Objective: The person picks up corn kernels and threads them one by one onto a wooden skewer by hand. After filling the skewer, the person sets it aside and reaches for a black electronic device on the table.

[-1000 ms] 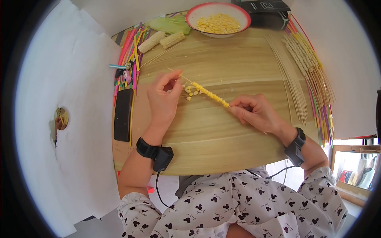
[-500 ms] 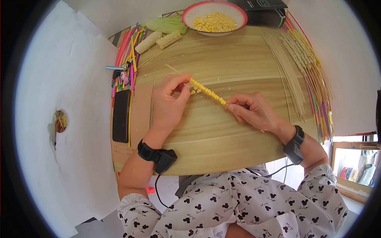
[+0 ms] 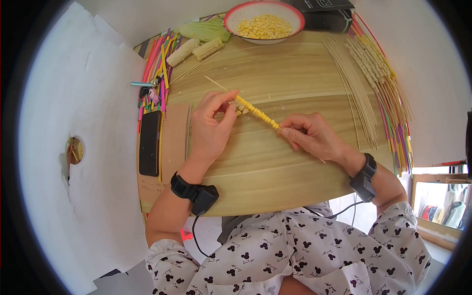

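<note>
Faces a pale wooden table point(image 3: 275, 172) with streaked grain, filling the middle of the frame, between a white, uneven panel point(image 3: 49, 98) at left and a smooth white wall point(image 3: 427, 98) at right.

At frame centre, holds a thin wooden skewer point(image 3: 216, 83) threaded with a close row of yellow corn kernels point(image 3: 260, 115), slanting from upper left to lower right, with bare wood beyond both hands. Pinches the upper-left end of the row with closed thumb and fingers of the left hand point(image 3: 214, 123); cannot tell whether on kernel or wood. Pinches the skewer just past the lower-right end with closed fingertips of the right hand point(image 3: 314, 135). Has a few loose kernels point(image 3: 243, 111) on the wood near the left fingertips, partly hidden.

At the top, has a white bowl point(image 3: 295, 20) with a red rim, heaped with yellow kernels point(image 3: 265, 27); left of it, two rough, stripped corncobs point(image 3: 183, 53) and a limp green husk point(image 3: 204, 31). At upper left, has bright, slim coloured strips point(image 3: 157, 54); below these, a flat black phone point(image 3: 150, 142) overlapping brown cardboard point(image 3: 174, 132).

At upper right, has a fan of smooth bare sticks point(image 3: 351, 93) next to knobbly beige skewers point(image 3: 371, 64), along the table's right edge. Has a broad stretch of wood grain between the right hand and the fan, another between both hands and the curved near edge.
</note>
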A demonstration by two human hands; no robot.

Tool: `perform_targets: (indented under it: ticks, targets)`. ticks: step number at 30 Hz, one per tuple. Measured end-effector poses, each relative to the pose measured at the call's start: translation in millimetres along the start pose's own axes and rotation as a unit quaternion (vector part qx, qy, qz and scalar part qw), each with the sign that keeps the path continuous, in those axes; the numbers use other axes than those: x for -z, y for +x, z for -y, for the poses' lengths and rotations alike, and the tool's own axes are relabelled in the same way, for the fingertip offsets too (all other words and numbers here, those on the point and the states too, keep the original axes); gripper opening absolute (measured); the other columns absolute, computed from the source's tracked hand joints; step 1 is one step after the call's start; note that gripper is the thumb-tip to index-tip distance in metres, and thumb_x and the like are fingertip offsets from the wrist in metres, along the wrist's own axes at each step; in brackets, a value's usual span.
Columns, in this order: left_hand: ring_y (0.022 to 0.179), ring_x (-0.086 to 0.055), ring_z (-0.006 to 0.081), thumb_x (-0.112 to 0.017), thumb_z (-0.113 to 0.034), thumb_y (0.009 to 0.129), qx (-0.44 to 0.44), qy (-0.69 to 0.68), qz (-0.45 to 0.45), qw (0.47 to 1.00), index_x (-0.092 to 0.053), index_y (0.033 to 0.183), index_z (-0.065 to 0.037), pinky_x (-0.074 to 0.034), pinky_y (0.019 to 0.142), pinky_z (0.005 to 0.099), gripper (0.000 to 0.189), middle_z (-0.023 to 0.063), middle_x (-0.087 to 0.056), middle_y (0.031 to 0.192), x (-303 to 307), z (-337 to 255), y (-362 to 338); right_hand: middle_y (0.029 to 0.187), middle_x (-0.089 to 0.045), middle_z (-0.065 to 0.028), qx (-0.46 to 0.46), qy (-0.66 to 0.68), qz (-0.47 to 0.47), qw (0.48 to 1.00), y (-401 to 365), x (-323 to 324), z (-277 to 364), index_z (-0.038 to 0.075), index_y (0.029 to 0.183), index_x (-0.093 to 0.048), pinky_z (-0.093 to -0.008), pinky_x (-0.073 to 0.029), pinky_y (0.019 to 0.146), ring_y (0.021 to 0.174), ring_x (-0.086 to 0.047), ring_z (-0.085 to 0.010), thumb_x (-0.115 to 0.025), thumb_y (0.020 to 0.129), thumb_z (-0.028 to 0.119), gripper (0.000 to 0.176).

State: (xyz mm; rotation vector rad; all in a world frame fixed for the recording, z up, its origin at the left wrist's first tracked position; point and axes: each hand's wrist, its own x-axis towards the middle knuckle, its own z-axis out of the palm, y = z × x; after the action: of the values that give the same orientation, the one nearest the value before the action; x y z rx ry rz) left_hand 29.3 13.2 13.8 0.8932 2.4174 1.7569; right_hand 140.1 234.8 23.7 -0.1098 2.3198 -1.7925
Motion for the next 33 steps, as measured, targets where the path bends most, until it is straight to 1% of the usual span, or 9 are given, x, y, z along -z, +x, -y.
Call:
perform_targets:
  ticks: [2,9,12,15,17,18,20,27,33]
  targets:
    - [0.084,-0.055,0.0083,-0.058,0.001,0.089,-0.031,0.020,-0.003,0.999,-0.063,0.118,-0.002,-0.047,0.074,0.0210,0.030,0.0028,-0.059,0.099,1.3,4.6,0.1,0.059,-0.047,0.0046,-0.002,0.012,-0.008,1.000,-0.1,-0.1,1.6,0.002,0.090,-0.061,-0.0215,-0.032,0.048,0.054,-0.040,-0.0023,-0.055,0.097,0.016,0.016]
    - [0.086,-0.056,0.0077,-0.058,-0.002,0.090,-0.001,0.027,-0.048,0.998,-0.059,0.122,-0.003,-0.047,0.076,0.0232,0.031,0.0018,-0.064,0.096,5.7,6.4,5.2,0.059,-0.047,0.0065,-0.001,0.034,-0.060,0.998,2.0,3.3,-6.0,0.002,0.089,-0.060,-0.0204,-0.031,0.048,0.054,-0.039,-0.0009,-0.055,0.097,0.017,0.018]
    - [0.084,-0.056,0.0083,-0.060,-0.004,0.090,-0.011,0.053,-0.052,0.997,-0.062,0.115,-0.003,-0.047,0.076,0.0246,0.025,0.0017,-0.065,0.091,7.7,14.2,6.9,0.059,-0.047,0.0070,0.011,0.016,-0.069,0.997,3.2,6.8,-10.8,0.001,0.089,-0.060,-0.0201,-0.030,0.048,0.054,-0.039,-0.0008,-0.055,0.097,0.017,0.018]
    - [0.083,-0.056,0.0121,-0.063,-0.005,0.087,-0.047,0.118,-0.002,0.992,-0.065,0.105,-0.003,-0.046,0.077,0.0269,0.018,0.0033,-0.064,0.090,5.0,13.1,6.7,0.059,-0.047,0.0070,0.015,0.027,-0.073,0.997,1.3,7.3,-6.3,0.001,0.088,-0.060,-0.0200,-0.030,0.048,0.054,-0.039,-0.0007,-0.055,0.097,0.016,0.018]
    - [0.086,-0.056,0.0189,-0.065,-0.005,0.084,-0.064,0.165,0.040,0.983,-0.067,0.098,-0.003,-0.045,0.078,0.0299,0.015,0.0064,-0.061,0.090,0.5,9.1,5.8,0.059,-0.047,0.0069,0.015,0.030,-0.072,0.997,1.5,7.5,-6.9,0.001,0.088,-0.060,-0.0199,-0.030,0.048,0.054,-0.040,-0.0007,-0.055,0.097,0.016,0.018]
    - [0.086,-0.056,0.0189,-0.065,-0.005,0.084,-0.065,0.166,0.044,0.983,-0.067,0.098,-0.003,-0.045,0.078,0.0299,0.015,0.0064,-0.061,0.090,-0.6,7.4,5.3,0.059,-0.047,0.0067,0.015,0.032,-0.068,0.997,1.6,7.7,-7.2,0.002,0.088,-0.060,-0.0198,-0.031,0.048,0.054,-0.040,-0.0006,-0.056,0.097,0.017,0.018]
    - [0.091,-0.054,0.0245,-0.066,-0.006,0.081,-0.109,0.227,0.055,0.966,-0.066,0.097,-0.003,-0.045,0.079,0.0322,0.016,0.0089,-0.059,0.092,-2.3,4.8,4.8,0.060,-0.048,0.0064,0.017,0.038,-0.066,0.997,1.6,8.3,-7.6,0.001,0.089,-0.060,-0.0197,-0.031,0.048,0.054,-0.041,-0.0008,-0.056,0.096,0.016,0.017]
    - [0.091,-0.054,0.0268,-0.067,-0.007,0.081,-0.122,0.258,0.062,0.956,-0.067,0.094,-0.003,-0.044,0.079,0.0338,0.014,0.0097,-0.059,0.092,-1.5,8.6,5.5,0.066,-0.052,0.0040,0.022,0.051,-0.050,0.997,0.2,9.1,-6.4,0.000,0.091,-0.060,-0.0193,-0.036,0.050,0.056,-0.044,-0.0020,-0.056,0.096,0.014,0.016]
    - [0.086,-0.053,0.0263,-0.068,-0.005,0.078,-0.141,0.262,0.061,0.953,-0.064,0.088,-0.003,-0.043,0.075,0.0338,0.010,0.0089,-0.059,0.088,-1.7,6.7,6.7,0.063,-0.052,0.0044,0.042,0.052,-0.049,0.997,1.4,7.7,-15.3,0.000,0.090,-0.060,-0.0197,-0.034,0.049,0.055,-0.044,-0.0017,-0.056,0.096,0.014,0.016]
